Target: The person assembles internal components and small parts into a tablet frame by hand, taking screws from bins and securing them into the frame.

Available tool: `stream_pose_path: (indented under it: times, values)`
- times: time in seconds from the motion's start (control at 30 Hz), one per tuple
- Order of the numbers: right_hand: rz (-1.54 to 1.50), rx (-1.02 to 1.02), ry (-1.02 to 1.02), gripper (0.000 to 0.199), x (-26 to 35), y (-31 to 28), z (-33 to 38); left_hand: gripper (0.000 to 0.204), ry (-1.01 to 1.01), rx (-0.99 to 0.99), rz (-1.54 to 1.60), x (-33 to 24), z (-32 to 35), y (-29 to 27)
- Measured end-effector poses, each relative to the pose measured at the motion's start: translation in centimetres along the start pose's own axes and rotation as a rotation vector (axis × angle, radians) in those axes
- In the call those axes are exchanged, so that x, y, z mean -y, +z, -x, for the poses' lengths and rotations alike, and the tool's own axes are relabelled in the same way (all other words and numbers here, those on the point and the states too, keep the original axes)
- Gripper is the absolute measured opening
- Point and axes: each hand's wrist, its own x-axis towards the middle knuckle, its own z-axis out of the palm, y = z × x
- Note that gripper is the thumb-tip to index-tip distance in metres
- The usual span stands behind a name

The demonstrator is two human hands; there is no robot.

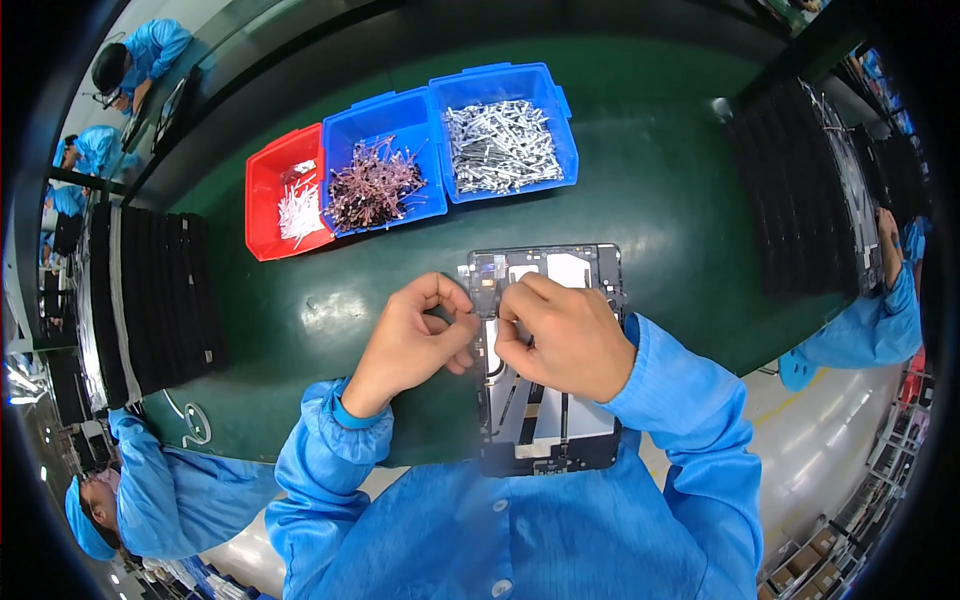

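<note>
An opened tablet with bare inner parts lies at the near edge of the green table, its long side running away from me. My right hand is over its upper half, thumb and fingertips pinched together near the left edge. My left hand is just left of the tablet, with thumb and forefinger brought together close to that edge. Whatever either pinch holds is too small or hidden to make out. A small clear film tab sticks out at the tablet's upper left corner.
Beyond the tablet stand a red bin with white strips, a blue bin with thin brownish cables, and another blue bin with silvery strips. Stacked black trays stand left and right. Co-workers in blue sit on both sides.
</note>
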Motion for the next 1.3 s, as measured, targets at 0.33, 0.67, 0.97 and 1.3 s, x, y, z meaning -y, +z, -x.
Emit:
stream_pose_path:
  times: [0.33, 0.67, 0.97, 1.3]
  values:
    - [0.315, -0.253, -0.004, 0.005, -2.2, -4.2, -8.1, 0.016, 0.033, 0.019, -0.040, 0.6, -0.4, -0.1]
    - [0.606, -0.143, -0.044, 0.005, -2.2, -3.9, -10.3, 0.020, 0.075, 0.054, 0.067, 1.0, 0.3, -0.8]
    - [-0.001, -0.161, -0.101, 0.022, 1.4, -2.3, -3.8, 0.018, 0.308, -0.048, 0.302, 0.2, 0.9, -0.4]
    - [-0.117, -0.133, -0.199, 0.016, 0.5, -0.6, -2.3, 0.008, 0.308, -0.078, 0.319, 1.5, 0.5, -0.7]
